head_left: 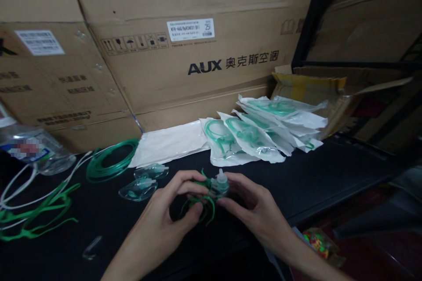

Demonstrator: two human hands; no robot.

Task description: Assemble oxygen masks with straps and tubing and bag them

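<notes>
My left hand [169, 210] is closed on a bundle of thin green elastic straps [211, 210], with the thumb and fingers pinching it. At its right, my right hand [259, 202] grips a small clear nebulizer cup [222, 183] with a whitish spout pointing up. The cup touches or joins a green piece by my left fingertips; how they connect is hidden by the fingers. Two clear green-tinted face masks [138, 189] lie on the black table just left of my hands.
Behind stand large cardboard boxes [158, 79]. Several sealed packets [244, 138] with green tubing lie along them, beside a white packet stack [171, 140]. At left are coiled green tubing [112, 160], loose green straps [42, 215], a white cable, a plastic bottle [42, 149] and a clear bent piece [92, 248].
</notes>
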